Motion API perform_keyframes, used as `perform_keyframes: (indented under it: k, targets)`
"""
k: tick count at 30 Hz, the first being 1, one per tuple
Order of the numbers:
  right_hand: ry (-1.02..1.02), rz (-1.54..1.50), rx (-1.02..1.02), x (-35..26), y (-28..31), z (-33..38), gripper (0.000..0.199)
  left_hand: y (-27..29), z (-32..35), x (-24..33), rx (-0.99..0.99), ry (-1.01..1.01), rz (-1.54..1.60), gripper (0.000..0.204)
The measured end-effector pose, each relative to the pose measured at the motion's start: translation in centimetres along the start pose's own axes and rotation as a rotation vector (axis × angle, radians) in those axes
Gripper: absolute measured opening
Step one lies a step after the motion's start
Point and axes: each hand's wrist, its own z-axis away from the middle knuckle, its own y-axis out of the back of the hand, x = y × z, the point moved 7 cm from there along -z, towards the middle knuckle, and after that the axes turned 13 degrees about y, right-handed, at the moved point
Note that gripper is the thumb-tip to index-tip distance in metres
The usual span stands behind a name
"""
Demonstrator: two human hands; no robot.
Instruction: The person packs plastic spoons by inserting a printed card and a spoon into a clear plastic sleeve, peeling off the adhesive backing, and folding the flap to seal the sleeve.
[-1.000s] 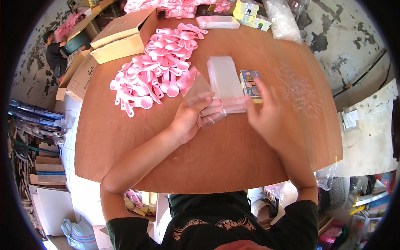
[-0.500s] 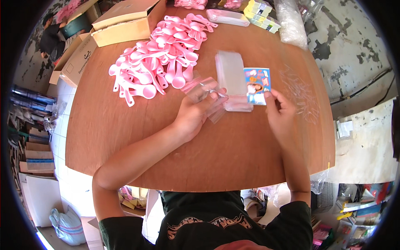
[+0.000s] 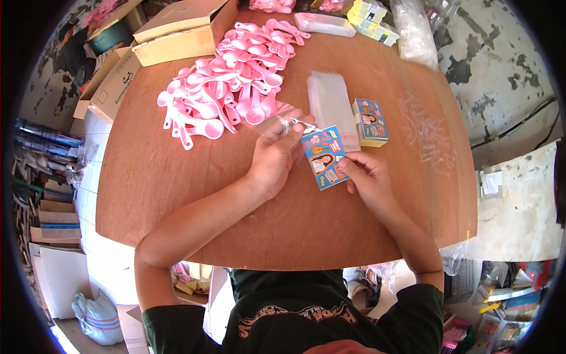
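My left hand [image 3: 272, 158] pinches a small clear plastic bag [image 3: 271, 126] between thumb and fingers. My right hand [image 3: 370, 182] grips a blue printed card [image 3: 323, 160] by its right edge. The card's upper left corner meets the bag's edge by my left fingertips; whether it is inside the bag I cannot tell. Just beyond lies a stack of clear plastic bags [image 3: 330, 100]. To its right stands a stack of matching blue cards [image 3: 371, 118]. A large heap of pink plastic spoons [image 3: 227, 82] lies at the far left of my left hand.
Thin clear plastic strips [image 3: 429, 135] lie scattered on the right of the brown wooden table [image 3: 236, 230]. Along its far edge are an open cardboard box [image 3: 180, 44], packed clear bags [image 3: 324, 24], yellowish card bundles [image 3: 374, 23] and a clear plastic roll [image 3: 414, 35].
My right hand has drawn a card off the card stack, bringing it left and nearer to me, against the bag. My left hand stays in nearly the same place with the bag.
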Motion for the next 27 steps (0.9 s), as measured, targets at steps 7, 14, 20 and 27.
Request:
perform_keyframes:
  k: [7, 14, 20, 27]
  targets:
    - [0.035, 0.083, -0.098, -0.4, -1.4, 0.5, 0.021, -0.1, -0.3, -0.8, -0.144, 0.013, -0.029, 0.04]
    - [0.062, 0.048, -0.144, -0.2, -1.8, 0.4, 0.02, -1.4, 0.5, -1.3, -0.207, -0.016, -0.185, 0.04]
    - [0.148, -0.294, -0.103, -0.7, -1.9, -0.2, 0.025, -2.0, 1.0, -2.1, -0.258, 0.004, -0.217, 0.033]
    - [0.154, -0.342, -0.13, -0.3, -2.0, -0.1, 0.022, -2.2, 1.4, -2.5, -0.333, 0.146, -0.055, 0.039]
